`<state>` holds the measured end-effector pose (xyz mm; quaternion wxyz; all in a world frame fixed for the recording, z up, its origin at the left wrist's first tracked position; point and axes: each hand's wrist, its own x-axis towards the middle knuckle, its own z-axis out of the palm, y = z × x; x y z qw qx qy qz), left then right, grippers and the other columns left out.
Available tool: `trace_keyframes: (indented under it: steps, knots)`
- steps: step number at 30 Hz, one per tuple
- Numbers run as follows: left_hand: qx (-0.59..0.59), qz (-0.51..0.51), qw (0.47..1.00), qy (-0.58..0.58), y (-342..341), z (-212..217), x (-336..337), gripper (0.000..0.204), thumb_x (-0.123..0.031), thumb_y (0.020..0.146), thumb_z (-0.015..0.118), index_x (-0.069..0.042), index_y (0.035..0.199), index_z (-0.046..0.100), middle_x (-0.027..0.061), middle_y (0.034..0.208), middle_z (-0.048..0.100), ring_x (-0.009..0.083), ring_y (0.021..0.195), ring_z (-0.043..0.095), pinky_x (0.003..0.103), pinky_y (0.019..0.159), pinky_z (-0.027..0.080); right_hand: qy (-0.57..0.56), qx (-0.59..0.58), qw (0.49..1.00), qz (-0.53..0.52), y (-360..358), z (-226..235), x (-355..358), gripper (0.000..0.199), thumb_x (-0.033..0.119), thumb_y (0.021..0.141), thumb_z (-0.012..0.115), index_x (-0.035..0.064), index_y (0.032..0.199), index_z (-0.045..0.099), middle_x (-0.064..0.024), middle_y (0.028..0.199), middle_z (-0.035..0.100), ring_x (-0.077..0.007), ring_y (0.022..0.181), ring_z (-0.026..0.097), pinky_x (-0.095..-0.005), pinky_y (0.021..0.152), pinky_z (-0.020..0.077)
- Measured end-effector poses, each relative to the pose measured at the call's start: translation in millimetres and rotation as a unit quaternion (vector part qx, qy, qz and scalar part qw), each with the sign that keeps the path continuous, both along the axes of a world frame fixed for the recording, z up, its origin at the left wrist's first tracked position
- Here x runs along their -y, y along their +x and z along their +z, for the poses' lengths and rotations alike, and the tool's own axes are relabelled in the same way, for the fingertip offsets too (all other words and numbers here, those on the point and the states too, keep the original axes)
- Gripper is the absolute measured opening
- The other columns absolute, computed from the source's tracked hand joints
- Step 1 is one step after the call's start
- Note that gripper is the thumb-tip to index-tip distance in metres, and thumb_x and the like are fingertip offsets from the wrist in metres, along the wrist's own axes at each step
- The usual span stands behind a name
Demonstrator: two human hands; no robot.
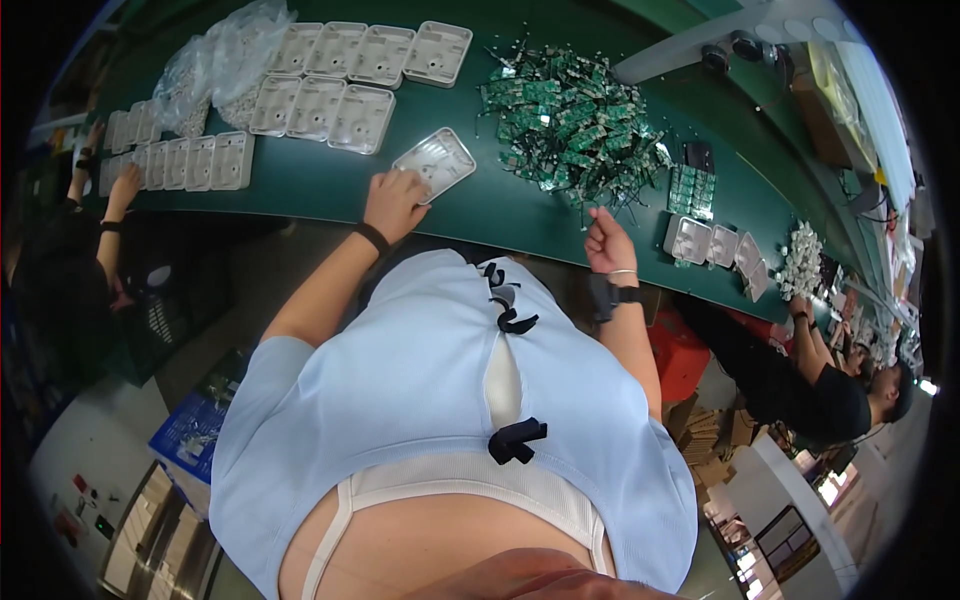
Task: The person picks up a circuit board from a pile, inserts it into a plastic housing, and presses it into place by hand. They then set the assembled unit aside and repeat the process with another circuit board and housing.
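I'm using the PCB pile [570, 120] as ref. Well L of it: a see-thru plastic bag [215, 65], crinkled, w/ small pale bits in it, then a block of white housings [362, 115], rigid open boxes w/ rounded corners. Just L of the pile, apart from it, lies the loose housing [445, 158], cavity up, glossy inside; its long axis slants away from me toward the pile's far L side. My L hand [396, 205] is nearer & pinches its near-L end. The pile itself: thin green boards, tangled w/ dark wires. At its near edge, my R hand [608, 240] is half curled, fingertips close tog.; can't tell if a wire's btw them. Just R of the pile: a flat stack of green panels [692, 190], then a short row of pale boxes [688, 240]; farther R, a lumpy heap of small white parts [800, 258].
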<state>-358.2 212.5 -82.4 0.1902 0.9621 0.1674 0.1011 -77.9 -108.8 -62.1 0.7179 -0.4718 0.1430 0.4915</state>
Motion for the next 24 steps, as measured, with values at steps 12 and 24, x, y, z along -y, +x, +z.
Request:
trace_keyframes:
  steps: [12,24]
  knots:
    - [0.049,0.139,0.972,-0.185,9.8,8.1,-1.0,0.109,-0.026,0.058,0.089,-0.002,0.147,0.03,0.024,0.14,0.044,0.0409,0.13,0.044,0.047,0.112,0.035,0.272,-0.215,0.938,-0.01,3.2,82.9,-39.5,0.008,0.012,0.098,0.061,0.0112,0.104,0.067,-0.0042,0.107,0.061,-0.0161,0.092,0.053,-0.0237,0.067,0.0476]
    - [0.23,0.017,0.944,-0.236,70.9,164.0,27.0,0.099,-0.017,0.057,0.086,-0.002,0.141,0.036,0.0201,0.136,0.044,0.0353,0.128,0.047,0.041,0.109,0.038,0.038,0.445,0.887,0.116,-58.3,179.9,-126.5,0.011,0.001,0.09,0.068,-0.0009,0.101,0.066,-0.0059,0.092,0.071,-0.0093,0.081,0.065,-0.022,0.076,0.0514]
